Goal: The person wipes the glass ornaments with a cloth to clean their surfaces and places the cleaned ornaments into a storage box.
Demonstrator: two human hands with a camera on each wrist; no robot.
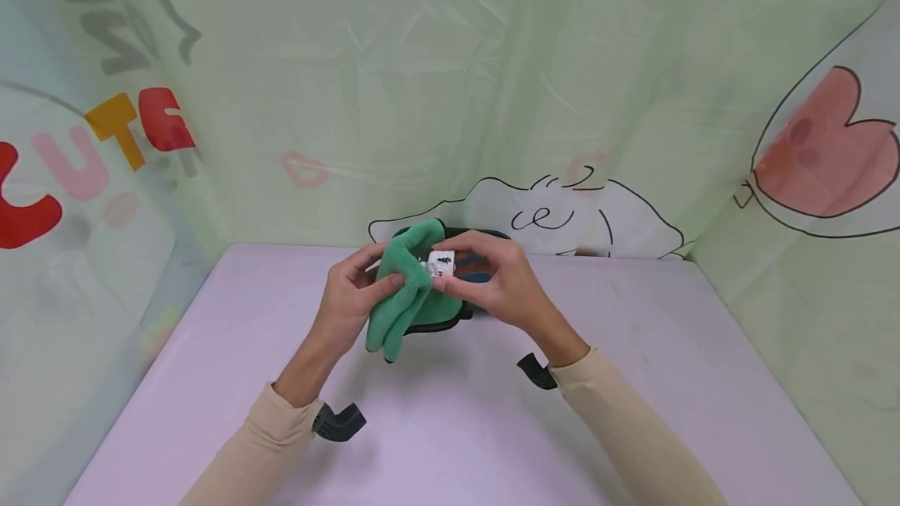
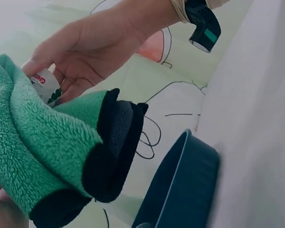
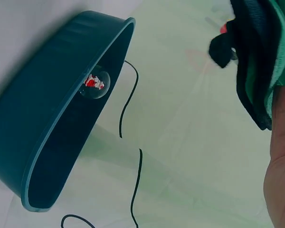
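Observation:
My left hand [image 1: 346, 295] grips a folded green plush towel [image 1: 395, 299] with black edging, its thumb on top of the cloth. In my right hand [image 1: 502, 276], thumb and fingers pinch a small white object [image 1: 441, 262] printed with a dark tree and some red. The left wrist view shows the white object [image 2: 46, 88] as rounded, with red lettering and green trees, partly behind the towel [image 2: 57, 128]. Its left end runs against the towel, where folds hide the rest. Both hands are raised above the table.
Behind the hands, a dark blue basin [image 3: 47, 71] stands on the pale lilac table [image 1: 450, 428]. A clear ball with a red and white figure [image 3: 96, 83] lies inside it. Printed green curtains [image 1: 351, 100] enclose the back and sides.

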